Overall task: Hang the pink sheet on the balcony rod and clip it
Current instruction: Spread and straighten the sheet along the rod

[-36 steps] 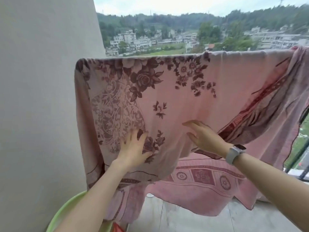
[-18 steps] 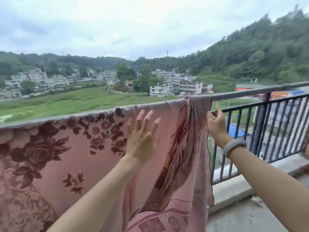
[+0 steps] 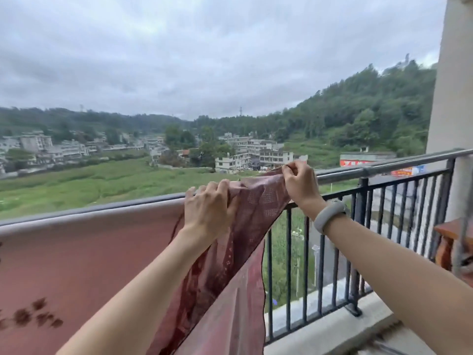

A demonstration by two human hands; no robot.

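Observation:
The pink sheet hangs over the balcony rod and covers it from the left edge to the middle. Its right end is bunched into darker folds. My left hand grips that bunched cloth at the top of the rod, fingers curled over it. My right hand, with a grey band on the wrist, pinches the sheet's upper right corner and holds it just above the rod. No clip shows in view.
Black vertical railing bars run below the bare rod on the right, above a concrete ledge. A pale pillar stands at the far right, with a reddish-brown object beside it. Fields and buildings lie beyond.
The view swung right along the rod. My left hand went from flat against the sheet to gripping its bunched end. My right hand rose from the sheet's right edge and now pinches the corner.

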